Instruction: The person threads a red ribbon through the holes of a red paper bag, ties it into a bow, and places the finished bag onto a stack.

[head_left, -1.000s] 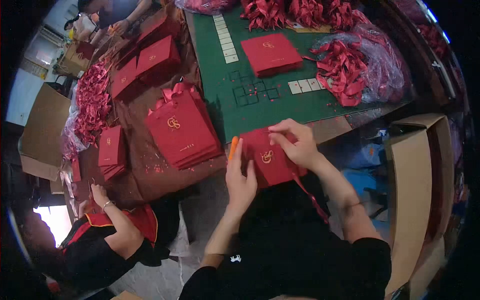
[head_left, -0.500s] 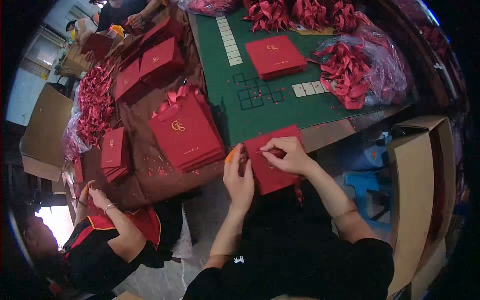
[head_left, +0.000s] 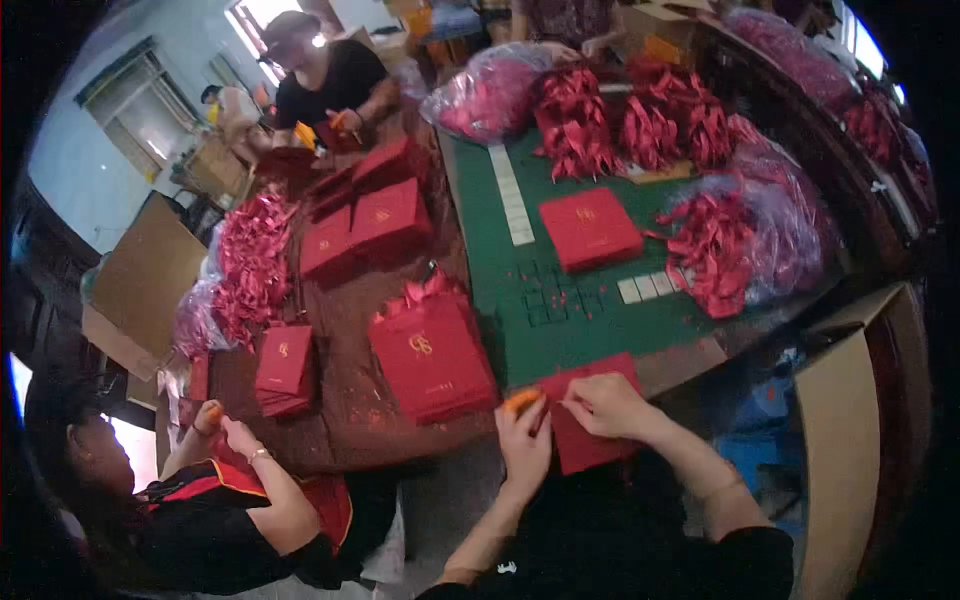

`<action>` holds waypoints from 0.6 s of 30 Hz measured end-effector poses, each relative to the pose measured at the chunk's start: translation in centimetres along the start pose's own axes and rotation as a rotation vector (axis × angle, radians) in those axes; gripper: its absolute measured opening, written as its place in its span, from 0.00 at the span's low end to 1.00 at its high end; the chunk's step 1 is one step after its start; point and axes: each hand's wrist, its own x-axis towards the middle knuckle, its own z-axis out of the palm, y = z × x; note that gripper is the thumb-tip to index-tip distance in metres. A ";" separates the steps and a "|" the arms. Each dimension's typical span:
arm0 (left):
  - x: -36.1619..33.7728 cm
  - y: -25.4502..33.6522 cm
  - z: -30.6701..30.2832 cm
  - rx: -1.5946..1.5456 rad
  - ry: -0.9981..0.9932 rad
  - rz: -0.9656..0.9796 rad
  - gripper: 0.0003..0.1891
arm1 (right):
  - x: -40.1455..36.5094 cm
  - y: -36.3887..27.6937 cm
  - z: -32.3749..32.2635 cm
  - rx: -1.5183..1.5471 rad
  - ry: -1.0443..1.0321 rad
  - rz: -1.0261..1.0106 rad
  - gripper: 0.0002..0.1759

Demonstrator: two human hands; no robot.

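A red bag [head_left: 590, 452] lies at the near edge of the green mat, between my two hands. My left hand [head_left: 523, 440] is at its left edge, fingers closed on that edge, with an orange covering on a fingertip. Over the bag's upper part, my right hand [head_left: 603, 405] is closed in a pinch; what it pinches is too small and blurred to name. Left of my hands stands a pile of larger red bags [head_left: 430, 360] with gold lettering and ribbon handles. Further back on the green mat [head_left: 510, 350] lies another red stack [head_left: 590, 228].
Red ribbon bundles [head_left: 710, 245] and plastic bags [head_left: 790, 235] lie at the right. White cards [head_left: 650, 287] are on the mat. A co-worker [head_left: 270, 490] sits at the left, another [head_left: 335, 90] at the back. A cardboard box [head_left: 840, 450] stands at the right.
The view has tilted up, so the table and my hands appear lower and more of the room shows. My hands remain at the same red bag, the right one still pinching.
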 end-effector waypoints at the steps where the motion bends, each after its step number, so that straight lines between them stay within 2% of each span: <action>1: 0.3 0.3 -0.1 0.025 0.013 0.054 0.14 | 0.3 -0.3 -0.3 -0.023 -0.016 -0.009 0.07; 5: 0.5 0.6 0.1 0.032 0.008 0.098 0.16 | 0.6 -0.3 -0.5 -0.134 -0.128 0.052 0.09; 9: 0.4 0.3 -0.1 0.018 0.002 0.182 0.17 | 0.3 -0.1 -0.8 0.099 -0.077 0.162 0.09; 11: 0.0 0.3 0.2 0.000 -0.025 0.128 0.17 | 0.3 -0.4 -0.7 0.100 -0.053 0.186 0.09; 13: 0.0 0.3 0.4 -0.041 -0.040 0.154 0.16 | 0.1 -1.2 -1.2 0.052 -0.097 0.227 0.09; 15: 0.2 0.6 0.3 -0.021 -0.006 0.149 0.16 | -0.1 -0.4 -0.3 0.033 -0.021 0.189 0.09; 17: 0.7 0.8 0.2 0.022 -0.048 0.147 0.15 | -0.3 -0.7 -0.6 0.154 0.038 0.211 0.09; 18: 1.0 0.6 0.4 0.138 -0.095 0.211 0.15 | -0.4 -0.3 -0.2 0.159 0.048 0.215 0.09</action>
